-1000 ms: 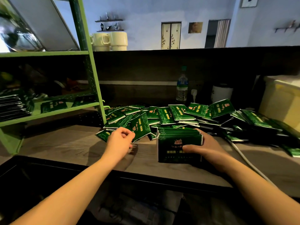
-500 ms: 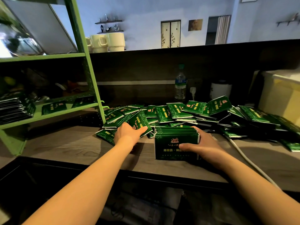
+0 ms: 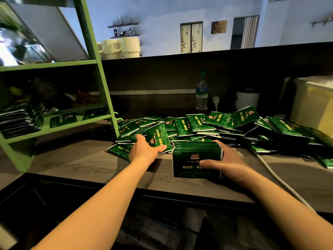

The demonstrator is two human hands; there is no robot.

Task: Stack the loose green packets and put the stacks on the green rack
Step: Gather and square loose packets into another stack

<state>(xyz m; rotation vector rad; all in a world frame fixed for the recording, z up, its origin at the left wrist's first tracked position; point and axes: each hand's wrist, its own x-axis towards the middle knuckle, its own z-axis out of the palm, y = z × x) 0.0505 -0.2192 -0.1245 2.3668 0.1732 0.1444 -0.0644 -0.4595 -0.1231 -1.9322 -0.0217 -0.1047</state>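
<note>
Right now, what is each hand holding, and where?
Right hand grips the upright stack of packets by its right end. Left hand lies on a loose packet; grip unclear.

Two bare forearms — no sleeves, watch or rings — left hand (image 3: 144,150), right hand (image 3: 227,161)

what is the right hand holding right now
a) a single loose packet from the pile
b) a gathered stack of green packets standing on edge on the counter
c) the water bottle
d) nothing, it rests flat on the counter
b: the right hand grips the stack of green packets, thumb across its front face, upright on the counter.
</note>
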